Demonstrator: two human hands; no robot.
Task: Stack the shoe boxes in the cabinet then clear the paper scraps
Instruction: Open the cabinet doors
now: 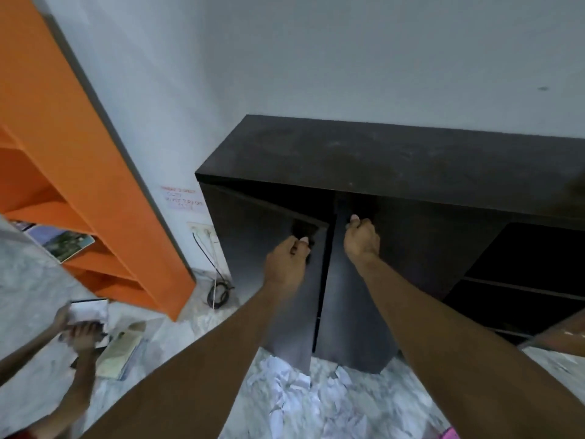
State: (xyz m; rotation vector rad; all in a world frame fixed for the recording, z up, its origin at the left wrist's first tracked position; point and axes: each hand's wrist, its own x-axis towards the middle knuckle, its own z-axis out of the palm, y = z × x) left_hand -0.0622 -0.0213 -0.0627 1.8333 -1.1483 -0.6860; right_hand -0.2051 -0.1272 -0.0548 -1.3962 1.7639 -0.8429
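The left hand (286,258) and right hand (361,237) each curl fingers round a cabinet (380,153) door edge; paper scraps (294,388) lie below them; swinging doors could scatter scraps; no shoe boxes show.

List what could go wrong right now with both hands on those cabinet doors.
1. The left hand and right hand each grip a dark cabinet door near the middle seam; fingers could get pinched if the doors swing together.
2. Paper scraps lie on the floor right below the doors; a door's bottom edge may drag or jam on them, or feet may slip.
3. Another person's hand works low at the left, possibly close to the left door's swing.
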